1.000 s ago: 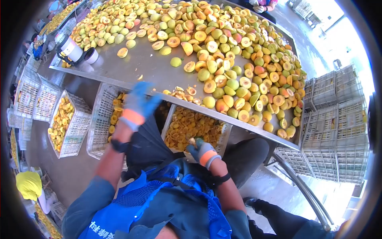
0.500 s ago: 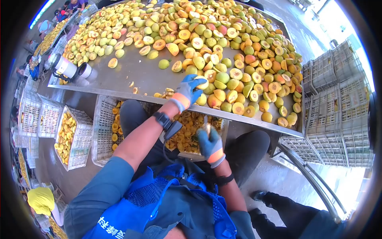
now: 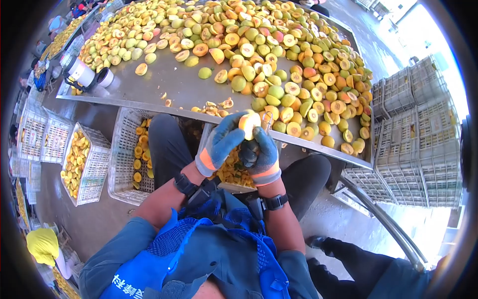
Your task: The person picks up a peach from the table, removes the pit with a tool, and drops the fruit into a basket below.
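The left hand (image 3: 222, 143) grasps a peach half (image 3: 248, 124); the right hand (image 3: 262, 153) grips a wire-looped tool (image 3: 268, 118); both partly block the crate (image 3: 236, 188) below.

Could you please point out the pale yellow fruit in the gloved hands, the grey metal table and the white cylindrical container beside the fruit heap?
Pale yellow fruit (image 3: 248, 124), head view: its visible face.
Grey metal table (image 3: 154, 83), head view: bare top.
White cylindrical container (image 3: 82, 72), head view: its side.

The single wide, fisheye-like view looks forward and steeply down from the wearer's head, close above the hands (image 3: 241, 144), with the near edge of the worktop (image 3: 144, 82) crossing mid-frame.
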The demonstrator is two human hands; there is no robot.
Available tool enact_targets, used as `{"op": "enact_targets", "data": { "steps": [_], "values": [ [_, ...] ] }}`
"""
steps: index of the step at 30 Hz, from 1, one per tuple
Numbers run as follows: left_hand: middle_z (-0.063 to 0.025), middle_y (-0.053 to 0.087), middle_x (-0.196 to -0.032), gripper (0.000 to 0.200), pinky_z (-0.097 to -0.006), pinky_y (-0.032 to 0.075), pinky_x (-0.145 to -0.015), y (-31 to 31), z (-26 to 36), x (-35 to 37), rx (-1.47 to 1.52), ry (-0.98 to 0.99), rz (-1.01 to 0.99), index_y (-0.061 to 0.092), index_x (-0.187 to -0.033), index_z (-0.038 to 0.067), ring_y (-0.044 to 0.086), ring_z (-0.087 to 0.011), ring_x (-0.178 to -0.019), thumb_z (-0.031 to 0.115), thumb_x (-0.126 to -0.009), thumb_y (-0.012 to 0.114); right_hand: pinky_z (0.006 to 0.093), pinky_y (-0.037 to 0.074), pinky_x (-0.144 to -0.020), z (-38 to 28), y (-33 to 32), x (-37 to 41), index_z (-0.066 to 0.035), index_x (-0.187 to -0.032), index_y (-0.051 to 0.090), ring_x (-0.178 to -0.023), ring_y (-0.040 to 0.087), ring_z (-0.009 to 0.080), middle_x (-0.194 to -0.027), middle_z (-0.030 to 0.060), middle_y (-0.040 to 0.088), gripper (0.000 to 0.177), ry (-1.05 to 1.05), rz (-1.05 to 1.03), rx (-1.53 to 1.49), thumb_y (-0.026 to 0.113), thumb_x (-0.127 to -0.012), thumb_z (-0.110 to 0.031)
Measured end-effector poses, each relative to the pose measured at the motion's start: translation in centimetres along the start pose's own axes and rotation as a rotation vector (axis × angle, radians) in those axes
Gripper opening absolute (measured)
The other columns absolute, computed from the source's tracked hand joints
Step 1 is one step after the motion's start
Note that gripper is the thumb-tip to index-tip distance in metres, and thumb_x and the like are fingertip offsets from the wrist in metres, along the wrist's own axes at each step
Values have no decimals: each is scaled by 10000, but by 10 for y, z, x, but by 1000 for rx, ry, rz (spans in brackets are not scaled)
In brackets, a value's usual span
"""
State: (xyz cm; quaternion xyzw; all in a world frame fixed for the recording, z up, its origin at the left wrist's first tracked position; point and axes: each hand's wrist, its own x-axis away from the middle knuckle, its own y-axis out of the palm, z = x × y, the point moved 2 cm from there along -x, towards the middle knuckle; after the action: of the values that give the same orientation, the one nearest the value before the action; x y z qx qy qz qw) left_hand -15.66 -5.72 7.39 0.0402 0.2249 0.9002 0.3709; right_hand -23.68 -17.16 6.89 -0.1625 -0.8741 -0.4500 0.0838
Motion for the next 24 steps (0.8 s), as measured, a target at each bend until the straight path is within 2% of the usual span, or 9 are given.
{"op": "enact_targets", "data": {
  "steps": [5, 9, 12, 14, 16, 19, 21, 22, 24],
  "values": [
    [-105, 510, -1433, 447, -335, 382, -1128, 10, -16, 5, 232, -85, 93, 518, -1410, 28, 480, -204, -1331, 205, -1001, 553, 237, 345, -410, 2, 3, 5, -105, -999, 580, -462, 470, 102, -631, -22, 489, 210, -51, 47, 256, 564, -1029, -312],
    [-147, 568, -1306, 537, -356, 422, -1072, 7, 8, 2, -810, 303, -6, 540, -1402, 58, 554, -274, -1199, 147, -877, 615, 250, 369, -396, 2, -10, 2, -77, -1135, 575, -458, 498, 98, -657, -15, 544, 214, -128, 184, 329, 567, -1026, -261],
    [-97, 609, -1298, 534, -320, 445, -1051, -7, 0, -2, -613, 84, -49, 550, -1399, 16, 559, -182, -1202, 99, -872, 573, 234, 445, -520, -1, -7, 3, -24, -1133, 638, -627, 561, 56, -794, 7, 640, 177, -264, 188, 479, 611, -994, -131],
    [-110, 613, -1296, 546, -310, 495, -994, -13, 5, 0, -176, -227, -32, 543, -1406, 9, 564, -143, -1209, 75, -864, 559, 297, 530, -698, 1, -13, -5, 35, -1148, 632, -798, 630, 116, -906, 56, 699, 214, -431, 193, 853, 622, -983, -101],
    [-120, 632, -1282, 486, -326, 528, -980, -15, 0, 5, 525, -346, 33, 551, -1364, 4, 615, -166, -1178, 77, -893, 646, 295, 532, -703, -5, 1, 0, 33, -1164, 628, -798, 636, 120, -925, 65, 710, 229, -542, 206, 1114, 625, -987, -112],
    [-156, 617, -1258, 403, -393, 550, -1000, -24, 9, 15, -870, 251, -18, 549, -1308, 6, 623, -255, -1157, 285, -1017, 547, 286, 497, -623, 4, -6, 4, 8, -1130, 627, -706, 603, 115, -850, 41, 667, 211, -685, 130, 1094, 611, -1011, -165],
    [-170, 617, -1248, 388, -439, 547, -1010, -47, -23, 11, -18, 52, 120, 550, -1275, 10, 617, -289, -1173, 319, -1041, 530, 257, 425, -531, 13, 0, 15, -22, -1117, 620, -612, 547, 97, -760, 24, 611, 186, -367, 167, 755, 582, -1034, -183],
    [-176, 620, -1239, 376, -455, 546, -1008, -47, -25, 10, 59, 28, 165, 549, -1270, 9, 619, -304, -1166, 310, -1045, 519, 237, 379, -476, 17, 8, 23, -39, -1112, 615, -558, 513, 84, -707, 14, 576, 171, -127, 200, 514, 563, -1047, -189],
    [-188, 626, -1220, 354, -488, 544, -1004, -46, -27, 7, 218, -9, 261, 547, -1260, 7, 622, -334, -1151, 290, -1053, 497, 234, 336, -444, 31, 10, 27, -64, -1094, 622, -515, 467, 62, -646, -25, 526, 200, -104, 224, 723, 564, -1052, -250]
  ]
}}
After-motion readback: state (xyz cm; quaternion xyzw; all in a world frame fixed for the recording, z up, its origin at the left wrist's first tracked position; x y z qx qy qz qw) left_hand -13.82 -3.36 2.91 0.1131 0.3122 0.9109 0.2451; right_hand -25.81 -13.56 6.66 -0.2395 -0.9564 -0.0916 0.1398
